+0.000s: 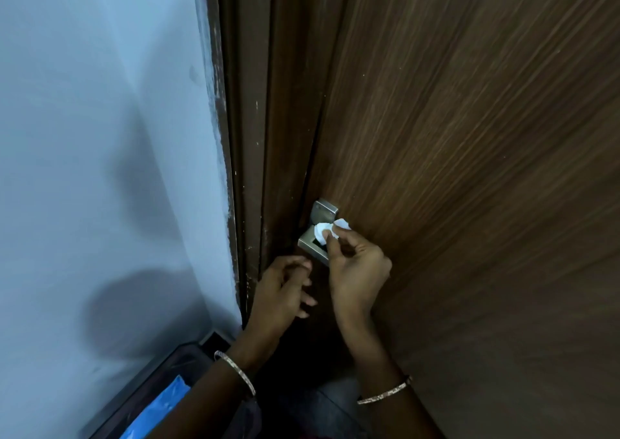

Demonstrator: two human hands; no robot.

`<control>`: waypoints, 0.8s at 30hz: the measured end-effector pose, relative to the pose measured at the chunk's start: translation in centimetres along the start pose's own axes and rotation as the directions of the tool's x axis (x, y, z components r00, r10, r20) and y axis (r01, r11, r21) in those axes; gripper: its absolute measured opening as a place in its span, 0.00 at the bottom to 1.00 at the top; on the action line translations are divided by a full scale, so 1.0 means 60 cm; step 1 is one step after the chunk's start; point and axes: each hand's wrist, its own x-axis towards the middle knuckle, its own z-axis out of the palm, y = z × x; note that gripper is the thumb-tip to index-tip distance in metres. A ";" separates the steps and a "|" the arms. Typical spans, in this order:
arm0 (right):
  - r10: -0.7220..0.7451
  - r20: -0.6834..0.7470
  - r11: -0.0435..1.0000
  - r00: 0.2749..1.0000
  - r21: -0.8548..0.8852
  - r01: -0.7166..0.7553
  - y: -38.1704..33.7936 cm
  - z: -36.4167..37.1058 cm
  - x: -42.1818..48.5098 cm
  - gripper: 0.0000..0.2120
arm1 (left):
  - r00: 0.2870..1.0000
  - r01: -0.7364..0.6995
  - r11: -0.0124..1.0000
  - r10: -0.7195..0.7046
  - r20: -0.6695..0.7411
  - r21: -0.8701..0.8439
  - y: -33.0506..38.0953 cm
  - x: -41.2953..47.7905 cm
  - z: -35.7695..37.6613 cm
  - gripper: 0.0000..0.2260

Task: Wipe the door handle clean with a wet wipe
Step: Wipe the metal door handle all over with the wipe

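A brushed-metal door handle with a square plate sticks out from the brown wooden door. My right hand pinches a small crumpled white wet wipe and presses it against the handle's neck, just below the plate. My left hand hovers below and to the left of the handle, fingers loosely curled and apart, holding nothing. It does not touch the handle. Both wrists wear thin bangles.
The dark brown door frame runs vertically left of the handle, next to a pale blue wall. At the bottom left is a dark bin-like container with a blue plastic item inside.
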 end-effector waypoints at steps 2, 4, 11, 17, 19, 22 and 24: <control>-0.170 -0.033 0.984 0.985 -0.059 0.167 0.000 0.001 -0.004 0.07 | 0.956 0.287 0.927 -0.262 0.132 -0.243 0.019 0.009 0.007 0.07; -0.292 -0.045 0.954 0.955 -0.080 0.288 -0.002 0.000 0.000 0.08 | 0.913 0.406 0.834 -0.352 0.206 -0.373 0.026 0.022 0.010 0.06; -0.528 0.076 0.802 0.846 -0.282 0.526 -0.031 0.007 0.022 0.13 | 0.888 0.458 0.789 -0.388 0.244 -0.410 0.019 0.025 0.012 0.12; -0.580 0.330 0.607 0.745 -0.434 0.666 -0.051 0.033 0.044 0.14 | 0.869 0.491 0.774 -0.404 0.284 -0.399 0.017 0.028 0.006 0.11; -0.589 0.355 0.570 0.726 -0.454 0.685 -0.050 0.022 0.051 0.14 | 0.863 0.498 0.767 -0.395 0.315 -0.404 0.020 0.029 0.002 0.10; -0.579 0.333 0.582 0.745 -0.471 0.663 -0.036 -0.008 0.045 0.14 | 0.856 0.510 0.754 -0.401 0.326 -0.413 0.022 0.031 -0.003 0.11; -0.551 0.318 0.628 0.772 -0.451 0.634 -0.031 -0.020 0.041 0.14 | 0.853 0.514 0.753 -0.401 0.333 -0.411 0.021 0.034 -0.007 0.12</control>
